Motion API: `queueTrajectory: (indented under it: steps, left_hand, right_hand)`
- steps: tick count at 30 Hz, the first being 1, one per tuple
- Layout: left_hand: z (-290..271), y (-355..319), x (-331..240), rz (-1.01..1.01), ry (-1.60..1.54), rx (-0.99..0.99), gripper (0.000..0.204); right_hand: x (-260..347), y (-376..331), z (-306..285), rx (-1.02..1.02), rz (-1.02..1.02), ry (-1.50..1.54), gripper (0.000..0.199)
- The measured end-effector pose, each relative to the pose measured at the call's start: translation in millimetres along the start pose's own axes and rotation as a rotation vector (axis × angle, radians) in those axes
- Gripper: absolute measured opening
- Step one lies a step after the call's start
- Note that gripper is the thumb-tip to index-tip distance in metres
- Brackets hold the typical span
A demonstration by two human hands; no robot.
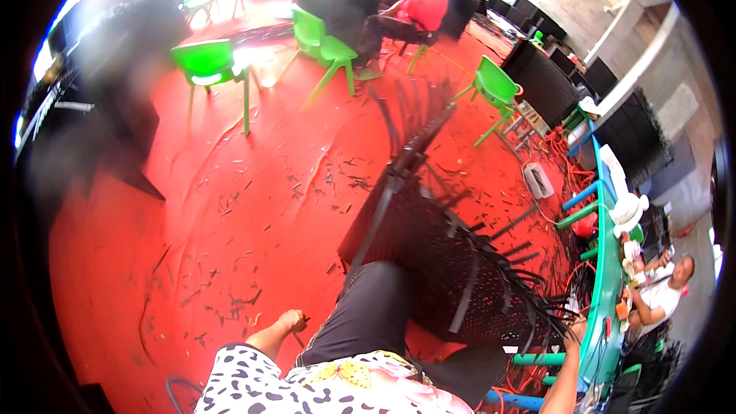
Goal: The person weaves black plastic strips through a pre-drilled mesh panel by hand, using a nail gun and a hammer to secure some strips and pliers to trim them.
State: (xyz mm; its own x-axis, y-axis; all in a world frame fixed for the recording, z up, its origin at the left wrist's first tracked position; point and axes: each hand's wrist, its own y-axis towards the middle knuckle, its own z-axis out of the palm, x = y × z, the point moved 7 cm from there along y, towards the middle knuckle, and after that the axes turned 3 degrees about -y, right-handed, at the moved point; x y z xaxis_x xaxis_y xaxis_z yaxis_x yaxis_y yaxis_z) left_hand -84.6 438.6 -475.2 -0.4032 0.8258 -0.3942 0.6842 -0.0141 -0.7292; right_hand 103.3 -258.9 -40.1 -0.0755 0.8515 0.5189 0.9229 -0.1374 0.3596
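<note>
A large black woven piece (437,253), made of flat strips with many loose ends sticking out, leans against my dark-trousered leg (376,303). At its lower right corner, several black strips (540,303) gather toward my right hand (574,331), whose fingers are closed on them. My left hand (291,321) is away from the woven piece, left of my leg and above the red floor. Its fingers are closed round something small and dark, too little of which shows to name.
Black scraps litter the red floor (268,184). Green chairs (207,61) stand ahead, and a person in red (425,4) sits working beside black pieces. At right is a green-edged table (609,276) with a white fan (629,215); a person in white (665,295) is beyond it.
</note>
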Motion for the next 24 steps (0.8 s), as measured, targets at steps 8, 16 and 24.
queueTrajectory:
  steps: [8,16,24]
  left_hand:
    - [-44.0,13.2,-83.3,0.562,0.354,-0.226,0.027]
    - [-75.3,11.6,-99.4,0.628,0.614,-0.376,0.026]
    - [-48.0,80.7,-19.9,0.641,0.179,-0.244,0.017]
  right_hand:
    - [13.1,-13.7,-20.5,-0.068,0.187,0.050,0.024]
    - [89.6,-16.4,-23.3,-0.046,0.166,-0.278,0.018]
    - [102.8,-20.8,-23.3,-0.095,0.007,-0.362,0.024]
